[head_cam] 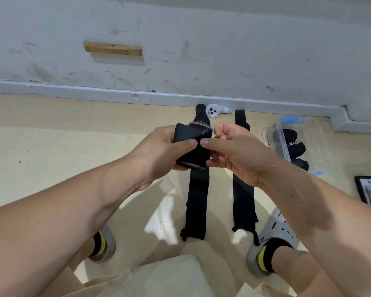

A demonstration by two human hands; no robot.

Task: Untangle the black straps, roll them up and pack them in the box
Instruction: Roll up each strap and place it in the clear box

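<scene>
left hand (159, 153) and right hand (236, 153) pinch a part-rolled black strap (189, 135) in mid-air, with rolled straps (292, 144) packed in the clear plastic box (273, 136) (two flat straps (243, 194) on the floor (51, 146) are left to roll).

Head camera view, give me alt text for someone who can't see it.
The left hand and right hand grip a partly rolled black strap above the floor. A long strap and a second strap lie flat beneath, and a clear box at right holds rolled straps.
</scene>
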